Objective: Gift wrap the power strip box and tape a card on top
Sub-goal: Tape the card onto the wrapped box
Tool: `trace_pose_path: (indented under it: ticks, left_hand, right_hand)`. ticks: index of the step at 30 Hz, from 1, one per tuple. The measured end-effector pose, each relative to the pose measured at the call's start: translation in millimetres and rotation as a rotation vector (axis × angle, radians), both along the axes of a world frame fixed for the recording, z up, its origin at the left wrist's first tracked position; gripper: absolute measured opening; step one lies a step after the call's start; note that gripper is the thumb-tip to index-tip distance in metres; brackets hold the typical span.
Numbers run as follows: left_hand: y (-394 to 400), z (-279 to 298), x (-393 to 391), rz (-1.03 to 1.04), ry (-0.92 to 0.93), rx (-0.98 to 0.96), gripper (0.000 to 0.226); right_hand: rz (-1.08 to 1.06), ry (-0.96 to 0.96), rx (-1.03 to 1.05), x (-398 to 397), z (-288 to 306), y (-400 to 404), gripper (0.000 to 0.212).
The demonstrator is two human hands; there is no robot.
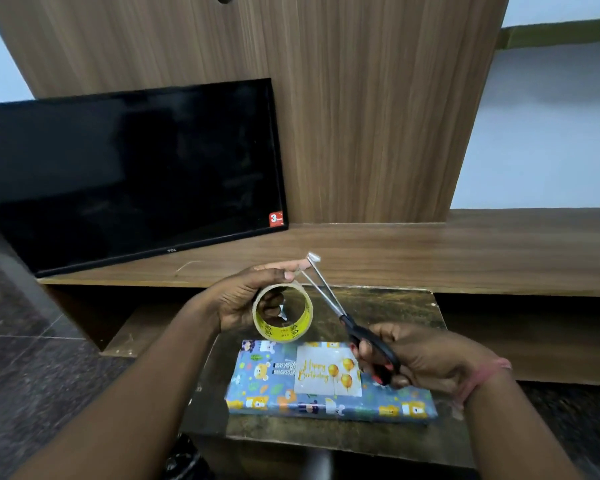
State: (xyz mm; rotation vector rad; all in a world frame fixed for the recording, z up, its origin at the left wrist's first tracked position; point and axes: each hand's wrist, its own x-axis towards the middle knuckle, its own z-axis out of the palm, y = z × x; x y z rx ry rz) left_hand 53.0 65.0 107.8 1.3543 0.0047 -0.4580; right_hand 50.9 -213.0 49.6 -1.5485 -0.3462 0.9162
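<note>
Leaning on the wooden shelf's back panel: black flat television screen (129, 174). Lying flat near the front edge of the dark worn surface (395, 306): long box in blue animal-print wrapping paper (326, 400), with a pale "Happy Birthday" balloon card (326, 372) on top. Above it, left hand (243, 299), grip curled round a clear tape roll with yellow core (283, 313), pinching a pulled strip. Right hand (426, 358), grip closed round black-handled steel scissors (343, 313), blades spread at the strip.

A small dark worn table (388, 303) carries the wrapped box (329, 400), which lies flat near its front edge, while behind the table a long wooden shelf (430, 251) bears a dark television (129, 174) leaning at its left.
</note>
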Motion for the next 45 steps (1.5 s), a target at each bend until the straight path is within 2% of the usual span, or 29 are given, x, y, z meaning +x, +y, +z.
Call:
trace_pose_path:
  ticks: [7,16,19,23,28,30,36,38,41,43,45]
  left_hand:
    - [0,-9,9,-0.022,-0.016,0.019,0.049]
    - [-3,-26,9,-0.15,0.035,-0.103,0.048]
    - [-9,-29,6,-0.214,0.011,-0.064,0.052]
    - [-11,-34,10,-0.257,-0.024,-0.033,0.062]
    - [-13,-36,15,-0.292,-0.041,-0.06,0.061]
    - [-12,-36,15,-0.301,-0.049,-0.062,0.064]
    - [-8,-40,8,-0.249,-0.041,-0.129,0.061]
    - [-6,-43,3,-0.188,-0.037,-0.193,0.061]
    - [-7,-48,-7,-0.129,-0.065,-0.273,0.062]
    - [-10,-53,-15,-0.1,-0.066,-0.283,0.062]
    - [-16,-58,-24,-0.08,-0.069,-0.281,0.063]
  right_hand:
    - [0.098,0.023,0.079,1,0,-8,0.053]
    - [0.1,0.006,0.085,2,0,4,0.071]
    - [0.078,-0.015,0.095,2,-1,9,0.072]
    - [0.036,-0.024,0.083,3,1,12,0.056]
    - [0.034,-0.049,0.03,3,6,14,0.024]
    - [0.034,-0.054,0.031,4,9,14,0.018]
    - [0.025,-0.083,-0.033,5,13,-1,0.049]
    - [-0.062,-0.086,-0.031,6,14,-9,0.053]
    - [-0.384,-0.075,-0.041,13,13,-15,0.052]
    - [-0.61,-0.187,-0.249,18,7,-22,0.036]
    - [-0.72,-0.359,-0.636,19,-4,-30,0.034]
